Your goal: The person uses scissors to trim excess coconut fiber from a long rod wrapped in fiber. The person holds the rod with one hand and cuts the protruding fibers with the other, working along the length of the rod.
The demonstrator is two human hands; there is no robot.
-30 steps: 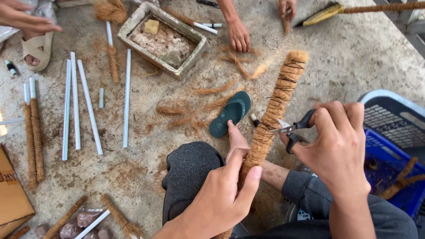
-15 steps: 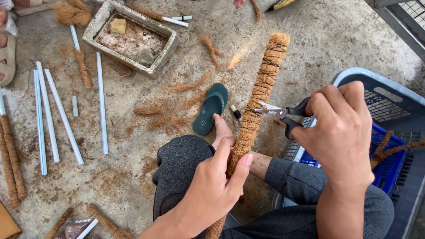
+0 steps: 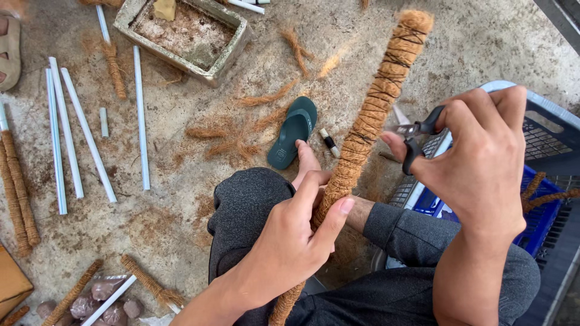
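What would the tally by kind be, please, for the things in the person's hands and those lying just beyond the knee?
coir-wrapped pole: 1, held by the left hand
scissors: 1, held by the right hand
green sandal: 1
small black-and-white stick: 1
Total: 4

Scissors (image 3: 417,136) blades hidden behind coir pole (image 3: 368,121); sandal (image 3: 9,36) cut off.

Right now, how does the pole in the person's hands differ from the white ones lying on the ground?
The held pole is wrapped in brown fibre bound with dark thread; the white tubes are bare and smooth. The held pole is thick and propped up aslant by the left hand; the white tubes are slim and lie flat. Both are long, straight rods.
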